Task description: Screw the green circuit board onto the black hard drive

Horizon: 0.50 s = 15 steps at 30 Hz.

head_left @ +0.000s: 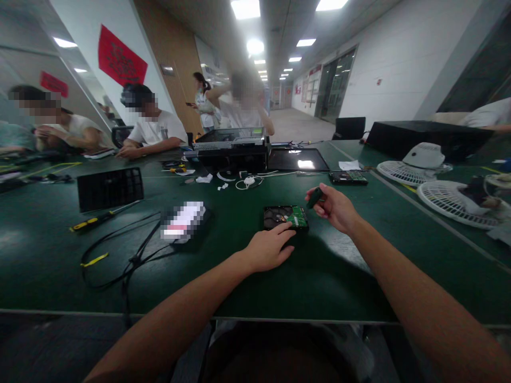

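Note:
A hard drive [274, 214] lies on the green tabletop with its green circuit board facing up. My left hand [270, 247] rests against its near edge, fingers stretched out and the fingertips touching the board side. Just right of the drive, my right hand [333, 207] is raised a little above the table. Its fingers are closed around a short dark screwdriver-like handle [315, 198]; I cannot make out a shaft or tip. Toward the back right lies another circuit-board device [348, 177], apart from both hands.
To the left are a screwdriver [93, 221], a black panel [110, 190], a black cable [136, 260] and a blurred-out phone-like object [183, 221]. A computer case [233, 151] and flat screen [297, 159] stand behind. White fan parts [455, 202] lie right. Several people sit across.

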{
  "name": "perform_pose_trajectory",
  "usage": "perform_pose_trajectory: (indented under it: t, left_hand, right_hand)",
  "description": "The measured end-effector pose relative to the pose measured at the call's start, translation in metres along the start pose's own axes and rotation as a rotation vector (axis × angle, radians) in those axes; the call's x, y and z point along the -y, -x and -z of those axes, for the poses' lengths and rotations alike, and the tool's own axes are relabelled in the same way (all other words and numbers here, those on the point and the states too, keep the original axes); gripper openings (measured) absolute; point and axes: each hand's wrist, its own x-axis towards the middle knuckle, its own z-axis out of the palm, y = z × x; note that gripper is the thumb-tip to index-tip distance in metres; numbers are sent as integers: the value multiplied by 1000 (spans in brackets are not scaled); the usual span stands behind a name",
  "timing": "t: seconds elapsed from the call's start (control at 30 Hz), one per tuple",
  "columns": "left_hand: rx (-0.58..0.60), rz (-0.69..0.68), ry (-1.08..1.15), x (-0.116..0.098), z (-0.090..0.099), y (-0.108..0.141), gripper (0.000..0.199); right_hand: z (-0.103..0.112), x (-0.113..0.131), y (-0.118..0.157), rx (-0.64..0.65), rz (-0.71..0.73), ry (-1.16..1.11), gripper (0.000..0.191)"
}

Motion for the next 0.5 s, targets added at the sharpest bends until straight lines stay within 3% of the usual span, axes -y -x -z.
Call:
perform_pose_trajectory:
  t: [0.5]
  left_hand:
    - [10,4,9,1,0,2,52]
  right_hand:
    - [0,1,1,6,-11,-20,37]
